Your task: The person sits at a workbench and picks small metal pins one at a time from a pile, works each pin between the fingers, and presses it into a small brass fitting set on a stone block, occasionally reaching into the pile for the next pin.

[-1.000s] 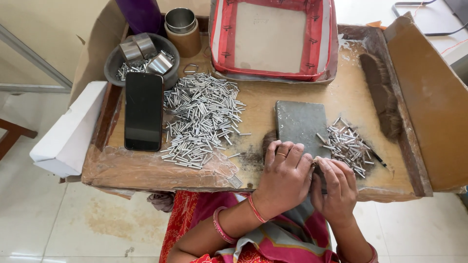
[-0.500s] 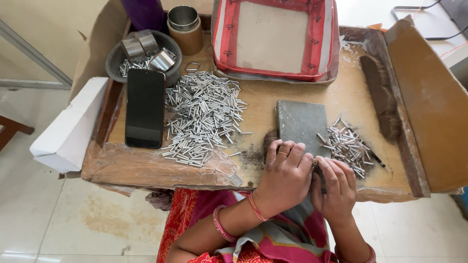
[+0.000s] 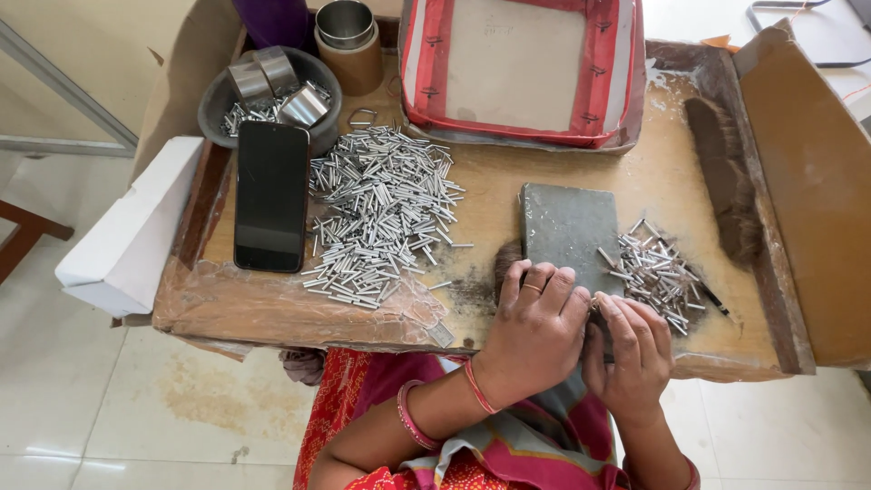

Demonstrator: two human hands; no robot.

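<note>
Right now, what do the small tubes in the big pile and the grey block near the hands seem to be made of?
The small tubes look like bright bare metal: silvery and shiny. The grey block seems to be stone or dull metal: matte, flat and unreflective; I cannot tell which. The left hand and right hand meet at its near edge.

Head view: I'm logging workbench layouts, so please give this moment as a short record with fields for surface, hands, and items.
surface: worn wooden work tray with raised sides
left hand: left hand at the near edge of the flat grey stone block, fingers curled; grip hidden
right hand: right hand pressed against the left hand, beside the small heap of short silver metal tubes
centre: large pile of short silver metal tubes
left: black smartphone, screen dark
far: dark round bowl; red-edged cloth frame
</note>
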